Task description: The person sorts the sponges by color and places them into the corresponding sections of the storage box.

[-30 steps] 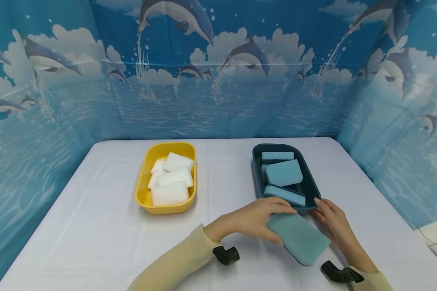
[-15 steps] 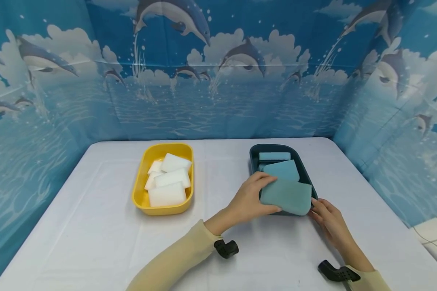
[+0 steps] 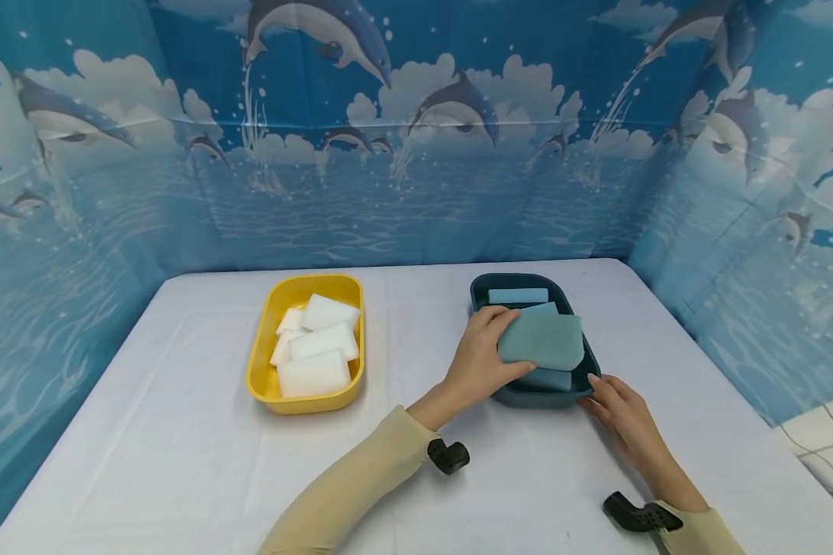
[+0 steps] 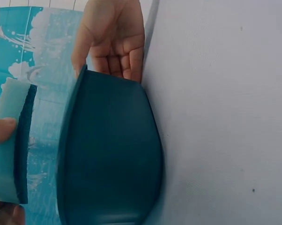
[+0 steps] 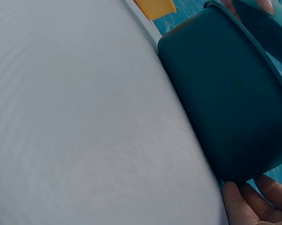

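My left hand (image 3: 477,361) pinches a teal sponge (image 3: 543,343) over the dark teal tub (image 3: 537,400). In the left wrist view the sponge (image 4: 5,145) shows a pale foam layer and a darker layer, apart from the tub's rim. Inside the tub lie a blue sponge (image 3: 518,296) at the far end and others partly hidden by the held one. My right hand (image 3: 625,428) holds the tub's near right corner, thumb at the rim and fingers against the outer wall. The right wrist view shows the tub (image 5: 220,93) from its outer side.
To the left, a yellow tub (image 3: 310,404) holds several white sponges (image 3: 325,339). Both tubs stand on a white-covered table (image 3: 146,462). A dolphin-print curtain (image 3: 403,200) hangs behind the table and along its sides.
My left hand has carried the teal sponge from in front of the dark tub to over it, moving away from me. My right hand stays at the tub's corner.
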The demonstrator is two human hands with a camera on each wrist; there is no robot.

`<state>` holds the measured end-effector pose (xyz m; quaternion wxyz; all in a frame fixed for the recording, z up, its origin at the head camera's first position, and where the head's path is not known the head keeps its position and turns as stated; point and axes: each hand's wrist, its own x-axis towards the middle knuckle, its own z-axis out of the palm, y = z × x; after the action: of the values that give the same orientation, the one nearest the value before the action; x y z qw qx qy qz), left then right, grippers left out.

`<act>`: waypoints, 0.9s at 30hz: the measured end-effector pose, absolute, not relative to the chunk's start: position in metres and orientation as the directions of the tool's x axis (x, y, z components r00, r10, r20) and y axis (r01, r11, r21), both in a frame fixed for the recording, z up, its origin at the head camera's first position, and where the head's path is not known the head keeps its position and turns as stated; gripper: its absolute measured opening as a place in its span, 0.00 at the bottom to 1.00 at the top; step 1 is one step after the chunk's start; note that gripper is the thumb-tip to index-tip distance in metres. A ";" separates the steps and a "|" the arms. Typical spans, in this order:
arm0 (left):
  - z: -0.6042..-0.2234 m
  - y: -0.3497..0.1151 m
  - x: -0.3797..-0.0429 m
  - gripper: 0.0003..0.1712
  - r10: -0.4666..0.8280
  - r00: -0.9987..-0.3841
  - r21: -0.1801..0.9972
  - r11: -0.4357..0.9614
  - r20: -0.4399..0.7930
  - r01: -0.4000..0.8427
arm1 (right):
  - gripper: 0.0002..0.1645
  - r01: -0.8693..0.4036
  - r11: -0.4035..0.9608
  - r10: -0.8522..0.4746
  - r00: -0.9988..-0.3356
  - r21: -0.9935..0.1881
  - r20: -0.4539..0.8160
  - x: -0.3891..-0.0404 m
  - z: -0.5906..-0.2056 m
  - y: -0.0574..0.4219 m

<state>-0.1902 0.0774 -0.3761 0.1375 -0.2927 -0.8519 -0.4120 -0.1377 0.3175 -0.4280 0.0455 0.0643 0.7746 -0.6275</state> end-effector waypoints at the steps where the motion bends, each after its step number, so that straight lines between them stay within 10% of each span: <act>1: -0.377 0.079 -0.192 0.41 0.377 -0.796 0.624 0.494 0.474 0.605 | 0.41 0.159 0.206 0.042 -0.987 -0.966 -0.154 -0.138 -0.428 0.317; 27: -0.393 0.111 -0.220 0.39 0.265 -0.863 0.547 0.684 0.430 0.482 | 0.44 0.181 0.191 0.043 -0.983 -0.965 -0.176 -0.138 -0.426 0.314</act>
<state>-0.2195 0.1111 -0.3934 0.1605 -0.2067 -0.9035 -0.3393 -0.1378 0.3139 -0.4259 0.0545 0.0730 0.7696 -0.6320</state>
